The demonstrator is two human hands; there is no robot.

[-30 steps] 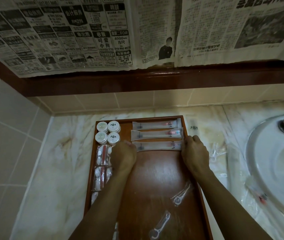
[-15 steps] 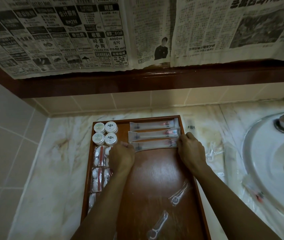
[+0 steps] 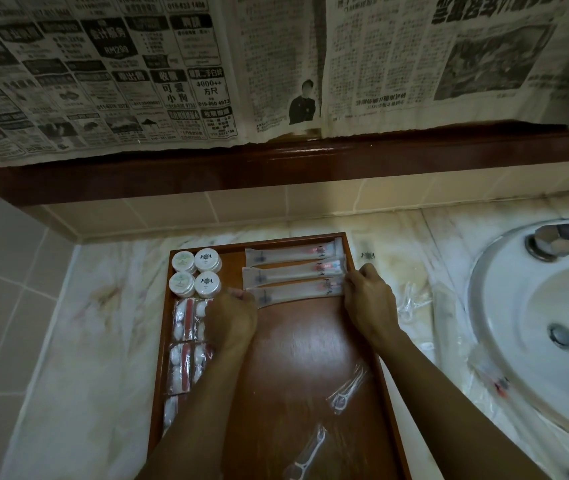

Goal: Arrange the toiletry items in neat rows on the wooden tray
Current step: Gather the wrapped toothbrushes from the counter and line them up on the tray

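A wooden tray [image 3: 304,344] lies on the marble counter. Three wrapped toothbrush packets lie in a row at its far right; the nearest toothbrush packet [image 3: 295,292] is pinched at its left end by my left hand [image 3: 233,322] and at its right end by my right hand [image 3: 369,299]. Several white round jars [image 3: 195,273] stand in the far left corner. Packets of cotton buds and pads [image 3: 186,344] run down the tray's left side, partly hidden by my left arm. Two wrapped floss picks [image 3: 343,393] lie loose near the front.
A white sink [image 3: 536,327] with a tap [image 3: 553,239] sits to the right. Clear wrapped items [image 3: 411,304] lie on the counter between tray and sink, one more packet [image 3: 494,381] on the sink rim. Newspaper [image 3: 276,64] covers the wall above a dark wooden ledge.
Both hands have slid the nearest toothbrush packet a little farther up the tray, closer to the two packets behind it. The view has shifted slightly.
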